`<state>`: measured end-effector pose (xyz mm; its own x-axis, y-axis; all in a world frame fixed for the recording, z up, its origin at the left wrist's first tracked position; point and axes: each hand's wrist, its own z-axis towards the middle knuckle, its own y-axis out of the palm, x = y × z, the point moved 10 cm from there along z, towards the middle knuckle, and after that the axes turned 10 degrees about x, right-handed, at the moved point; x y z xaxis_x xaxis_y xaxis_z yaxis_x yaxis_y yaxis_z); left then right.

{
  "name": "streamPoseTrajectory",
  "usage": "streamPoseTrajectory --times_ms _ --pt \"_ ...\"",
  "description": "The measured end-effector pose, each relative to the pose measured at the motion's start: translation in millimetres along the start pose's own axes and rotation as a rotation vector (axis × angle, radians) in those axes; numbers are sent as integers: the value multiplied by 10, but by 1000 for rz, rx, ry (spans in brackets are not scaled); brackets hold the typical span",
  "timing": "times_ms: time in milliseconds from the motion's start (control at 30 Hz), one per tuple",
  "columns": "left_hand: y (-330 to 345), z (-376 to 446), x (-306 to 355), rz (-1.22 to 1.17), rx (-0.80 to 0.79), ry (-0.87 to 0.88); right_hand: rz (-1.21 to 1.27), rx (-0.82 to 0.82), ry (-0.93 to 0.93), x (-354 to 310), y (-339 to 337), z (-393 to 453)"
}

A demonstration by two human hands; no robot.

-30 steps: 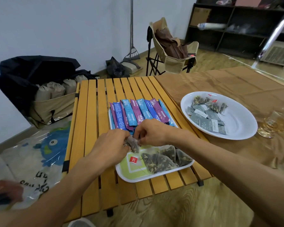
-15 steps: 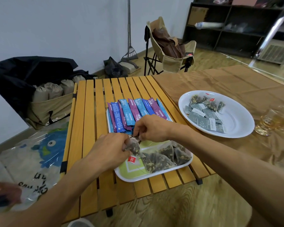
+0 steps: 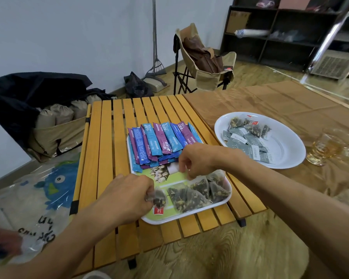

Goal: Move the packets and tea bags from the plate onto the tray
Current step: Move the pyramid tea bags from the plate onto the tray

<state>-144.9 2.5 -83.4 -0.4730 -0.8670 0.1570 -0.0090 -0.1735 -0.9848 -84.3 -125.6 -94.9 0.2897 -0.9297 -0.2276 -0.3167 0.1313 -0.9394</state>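
your left hand is low over the near corner of the tray, fingers curled tight around one tea bag, its red tag lying on the tray just below. your right hand hovers over the middle of the tray, fingers bent in a pinch; whether they hold a string or anything at all, i cannot tell. right beside that hand sits the pile of tea bags on the tray's near right end, and the far end is packed with blue and purple stick packets laid side by side. the tray rests on the slatted wooden counter. to the right, on a brown cloth, the white plate carries grey packets and a few tea bags along its left side. just beyond the plate stands a glass of amber drink. around the room: a folding camp chair with brown fabric draped in it, a dark shelf unit against the back, a rake-like tool leaning on the pale wall, a tan storage bag at left under dark cloth, and a plastic sheet with a blue cartoon figure on the floor.
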Motion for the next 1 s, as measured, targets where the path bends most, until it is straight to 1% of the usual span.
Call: streamPoseTrajectory --times_ms 67,167,467,633,800,1000 --pt "10 3 6 -15 -2 8 -42 15 0 10 -5 12" --pt "28 5 19 -39 -10 22 -42 50 -4 -12 -18 16" --pt "31 -12 59 -41 -12 36 73 218 -66 -163 -256 -60" --pt "76 -28 72 -45 -32 28 -60 103 21 84 -83 -65" --pt "58 -31 117 -66 -27 28 -87 91 24 92 -45 -29" --pt "51 -35 179 -108 -21 33 -50 68 22 111 -13 2"
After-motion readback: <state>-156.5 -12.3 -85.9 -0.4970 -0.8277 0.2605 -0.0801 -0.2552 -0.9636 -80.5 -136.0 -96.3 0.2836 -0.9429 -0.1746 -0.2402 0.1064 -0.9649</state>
